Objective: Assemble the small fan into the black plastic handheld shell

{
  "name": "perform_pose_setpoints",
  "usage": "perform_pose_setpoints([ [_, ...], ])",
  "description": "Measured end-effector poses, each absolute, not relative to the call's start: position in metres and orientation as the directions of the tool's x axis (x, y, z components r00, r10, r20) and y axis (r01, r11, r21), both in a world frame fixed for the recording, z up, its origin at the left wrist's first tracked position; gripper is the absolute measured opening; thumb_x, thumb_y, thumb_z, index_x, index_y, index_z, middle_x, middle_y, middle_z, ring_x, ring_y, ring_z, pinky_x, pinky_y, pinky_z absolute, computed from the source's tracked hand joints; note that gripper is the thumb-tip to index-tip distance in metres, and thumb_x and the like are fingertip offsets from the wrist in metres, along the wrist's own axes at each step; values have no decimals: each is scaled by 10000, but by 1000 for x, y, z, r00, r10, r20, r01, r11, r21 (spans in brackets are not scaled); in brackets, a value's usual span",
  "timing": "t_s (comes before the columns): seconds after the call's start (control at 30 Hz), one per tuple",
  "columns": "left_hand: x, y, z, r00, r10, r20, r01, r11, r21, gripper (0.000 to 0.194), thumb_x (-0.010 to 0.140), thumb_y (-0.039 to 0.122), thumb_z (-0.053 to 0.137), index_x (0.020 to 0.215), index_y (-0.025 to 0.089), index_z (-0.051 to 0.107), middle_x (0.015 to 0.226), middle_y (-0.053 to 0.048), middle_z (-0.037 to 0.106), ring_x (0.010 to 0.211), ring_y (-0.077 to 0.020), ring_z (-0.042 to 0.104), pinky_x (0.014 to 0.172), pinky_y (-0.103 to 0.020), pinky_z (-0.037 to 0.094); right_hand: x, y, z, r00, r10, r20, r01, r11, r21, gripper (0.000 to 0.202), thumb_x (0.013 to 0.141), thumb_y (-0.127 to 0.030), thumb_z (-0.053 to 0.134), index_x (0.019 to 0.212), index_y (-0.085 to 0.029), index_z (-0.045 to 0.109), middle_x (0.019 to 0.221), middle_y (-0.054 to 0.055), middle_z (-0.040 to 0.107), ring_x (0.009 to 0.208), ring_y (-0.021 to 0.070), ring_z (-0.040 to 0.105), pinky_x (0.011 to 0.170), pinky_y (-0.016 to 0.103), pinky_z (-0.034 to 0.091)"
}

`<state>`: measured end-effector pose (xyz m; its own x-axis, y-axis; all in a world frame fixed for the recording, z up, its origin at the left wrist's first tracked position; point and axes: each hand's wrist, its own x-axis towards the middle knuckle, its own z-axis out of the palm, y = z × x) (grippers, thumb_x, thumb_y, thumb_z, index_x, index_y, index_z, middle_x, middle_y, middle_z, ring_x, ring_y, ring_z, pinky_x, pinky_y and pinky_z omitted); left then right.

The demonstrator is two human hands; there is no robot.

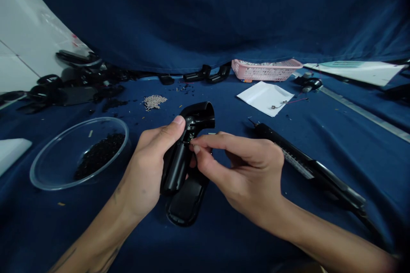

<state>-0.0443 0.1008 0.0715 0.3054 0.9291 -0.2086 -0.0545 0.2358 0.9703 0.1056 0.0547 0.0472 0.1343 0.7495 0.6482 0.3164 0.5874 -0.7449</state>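
Both hands meet low over the blue tabletop (224,239). Left hand (145,166) grips a black housing (182,153), thumb pressed on its upper bend. Right hand (246,175) pinches thumb and forefinger tips (200,141) at the housing's neck, on something too small to make out. Under it lies a black shell (185,204). Right of the hands, a black screwdriver (307,166) rests. Left, a clear bowl (48,175) holds small black bits (99,155). Beyond, a silver screw pile (154,101), white paper (265,97), and a pink basket (265,69), contents unclear.

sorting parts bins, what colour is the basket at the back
Pink, a lattice-sided basket; the head view, the only one, shows it.
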Motion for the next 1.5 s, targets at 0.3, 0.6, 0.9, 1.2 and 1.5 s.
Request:
perform_pose_setpoints([
  [0.3,-44,103,69,295,940,-172,-72,201,977,520,851,610,697,560,183,636,502,-6,548,415,-131,498,385,-242,385,106,54,49,183,704,686,418,576,-703,146,843,-20,733,906,-131,804,761,-21,747,620,84,676,627,174,559],
  [0.6,-44,103,71,300,930,-215,-62,244,968,490,815,621,731,576,198,664,528,-20,613,458,-160,578,435,-250,465,107,54,48,106,675,731,495,602,-627,169,855,-22,707,916,-149,800,760,-19,731,644,89,658,614,186,552],
  [0.9,-45,102,62,247,961,-127,-105,157,982,463,883,536,720,576,204,617,498,32,546,433,-125,541,398,-224,411,106,55,49,78,641,763,542,615,-572,190,865,-10,686,913,-161,791,735,-29,713,628,98,647,637,211,561],
  [1.2,-46,100,71,243,962,-128,33,124,992,456,880,560,696,600,207,626,522,23,542,464,-120,507,425,-241,386,106,51,45,103,720,686,445,584,-679,222,881,-24,660,922,-192,798,772,-10,739,632,133,665,602,258,562],
  [1.5,-44,98,77,253,952,-173,113,148,983,475,875,565,683,591,201,572,513,28,512,473,-133,478,440,-265,374,106,51,42,83,748,658,414,575,-706,202,895,-32,661,947,-164,804,752,-4,724,619,124,652,598,252,548],
])
